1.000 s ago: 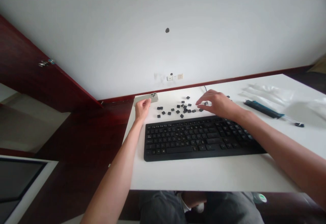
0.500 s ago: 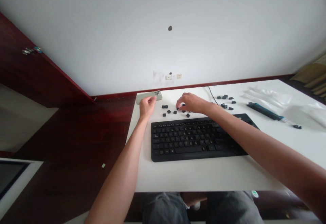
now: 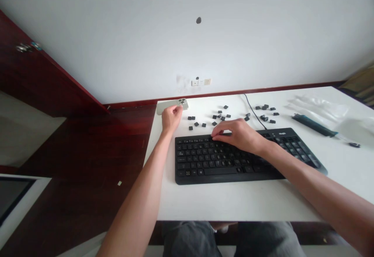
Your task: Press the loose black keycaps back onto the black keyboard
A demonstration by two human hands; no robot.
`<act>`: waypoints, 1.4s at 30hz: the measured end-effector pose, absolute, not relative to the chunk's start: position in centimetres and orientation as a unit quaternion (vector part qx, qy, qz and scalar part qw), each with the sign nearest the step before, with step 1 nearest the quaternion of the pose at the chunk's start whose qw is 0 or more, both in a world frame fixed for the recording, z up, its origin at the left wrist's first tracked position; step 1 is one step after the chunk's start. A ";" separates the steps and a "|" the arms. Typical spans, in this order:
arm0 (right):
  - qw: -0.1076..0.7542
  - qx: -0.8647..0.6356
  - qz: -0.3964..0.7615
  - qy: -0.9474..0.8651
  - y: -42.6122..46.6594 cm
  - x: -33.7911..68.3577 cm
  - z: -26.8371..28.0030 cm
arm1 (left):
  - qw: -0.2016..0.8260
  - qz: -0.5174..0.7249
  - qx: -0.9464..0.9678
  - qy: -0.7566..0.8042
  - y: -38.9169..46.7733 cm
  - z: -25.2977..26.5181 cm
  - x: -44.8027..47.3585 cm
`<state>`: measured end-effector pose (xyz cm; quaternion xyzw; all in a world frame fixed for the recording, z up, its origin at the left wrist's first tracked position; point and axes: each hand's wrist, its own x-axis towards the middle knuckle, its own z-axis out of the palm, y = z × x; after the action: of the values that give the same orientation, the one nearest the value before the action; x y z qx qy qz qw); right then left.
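Over the upper rows of a black keyboard point(image 3: 210, 176), my right hand point(image 3: 241, 134) is closed in a pinch. The keycap between its fingertips is mostly hidden by them. Several keys on the board show bare sockets. My left hand point(image 3: 172, 118) is closed at the table's far left, in front of a pale phone point(image 3: 166, 105); whether anything is in its fingers is hidden. Between and beyond the hands lie loose black keycaps point(image 3: 203, 125), scattered behind the keyboard. More loose keycaps point(image 3: 263, 118) sit to the right of the cable.
The keyboard's cable point(image 3: 251, 109) runs back over the white table point(image 3: 228, 202). On the right lie crumpled clear plastic point(image 3: 321, 109) and a dark, long wrapped item point(image 3: 314, 125). A wall with sockets point(image 3: 201, 82) stands behind, and a dark red door point(image 3: 43, 66) is at left.
My right hand has lifted a keycap from the scattered ones and moved toward me onto the keyboard's upper rows. The left hand stays beside the phone. The view has shifted slightly.
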<state>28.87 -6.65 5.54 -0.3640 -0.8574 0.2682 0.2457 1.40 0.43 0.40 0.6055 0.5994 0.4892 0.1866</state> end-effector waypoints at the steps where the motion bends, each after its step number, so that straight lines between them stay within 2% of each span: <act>1: 0.245 -0.363 0.270 -0.857 -6.6 29.0 5.3 | 0.187 0.490 0.605 0.599 0.4 0.4 1.4; 16: 0.204 -0.310 0.245 -0.896 -6.4 29.1 5.2 | 0.189 0.486 0.611 0.596 0.3 0.6 1.4; 30: 0.216 -0.335 0.285 -0.872 -5.9 29.5 4.9 | 0.179 0.475 0.616 0.603 0.4 0.3 1.4; 42: 0.197 -0.291 0.221 -0.910 -6.7 29.0 5.2 | 0.182 0.476 0.618 0.599 0.3 0.4 1.4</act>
<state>28.97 -6.66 5.24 -0.2909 -0.9098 0.2205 0.1975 1.41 0.29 0.40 0.6179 0.5987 0.4763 0.1817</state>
